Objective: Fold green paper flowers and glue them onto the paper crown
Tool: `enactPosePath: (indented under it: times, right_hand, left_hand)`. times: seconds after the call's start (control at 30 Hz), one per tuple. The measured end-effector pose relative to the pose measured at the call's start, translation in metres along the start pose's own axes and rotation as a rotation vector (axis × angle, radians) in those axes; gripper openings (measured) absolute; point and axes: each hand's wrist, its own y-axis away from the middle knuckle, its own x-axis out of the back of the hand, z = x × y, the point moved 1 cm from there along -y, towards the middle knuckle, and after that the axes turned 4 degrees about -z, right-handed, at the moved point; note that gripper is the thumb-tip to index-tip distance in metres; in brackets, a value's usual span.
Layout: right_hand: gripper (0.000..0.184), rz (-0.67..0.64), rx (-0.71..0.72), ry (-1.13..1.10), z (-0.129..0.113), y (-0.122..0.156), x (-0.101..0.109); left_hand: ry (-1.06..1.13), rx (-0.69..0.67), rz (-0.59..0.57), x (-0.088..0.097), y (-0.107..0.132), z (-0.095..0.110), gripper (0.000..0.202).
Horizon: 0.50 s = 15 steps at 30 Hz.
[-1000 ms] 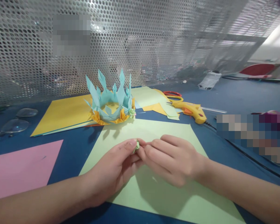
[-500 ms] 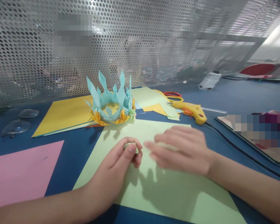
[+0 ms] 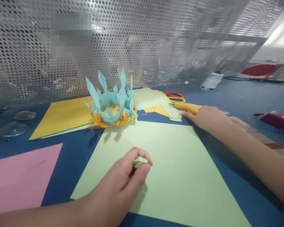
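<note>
My left hand rests on a large light green sheet and pinches a small folded green paper piece between thumb and fingers. My right hand lies at the sheet's far right corner, over the body of a yellow glue gun; its fingers curl around the gun. A pale blue paper crown with orange and green paper flowers at its base stands beyond the green sheet, partly on a yellow sheet.
Scissors with red and yellow handles lie behind the glue gun among green and yellow scraps. A pink sheet lies at the left. Clear domes sit far left. A perforated metal screen backs the blue table. A purple box is at right.
My right hand left the folded piece and moved right and away to the glue gun. My left hand kept the green piece and drew slightly nearer.
</note>
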Motion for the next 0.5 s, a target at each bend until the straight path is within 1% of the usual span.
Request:
enactPosePath:
  times: [0.13, 0.27, 0.37, 0.5]
  right_hand:
    - [0.030, -0.057, -0.199, -0.048, 0.002, -0.006, -0.002]
    - [0.029, -0.111, -0.291, -0.113, -0.009, -0.004, 0.010]
    - [0.032, -0.104, -0.313, -0.189, -0.021, 0.004, 0.025]
    - [0.031, 0.000, -0.247, -0.342, -0.043, 0.018, 0.044]
  left_hand:
    - [0.109, -0.029, -0.026, -0.002, -0.002, 0.001, 0.011]
    - [0.134, -0.048, -0.041, -0.002, -0.003, 0.002, 0.011]
    - [0.121, -0.041, -0.049, -0.002, -0.003, 0.003, 0.009]
    - [0.118, -0.041, -0.057, -0.002, -0.004, 0.003, 0.009]
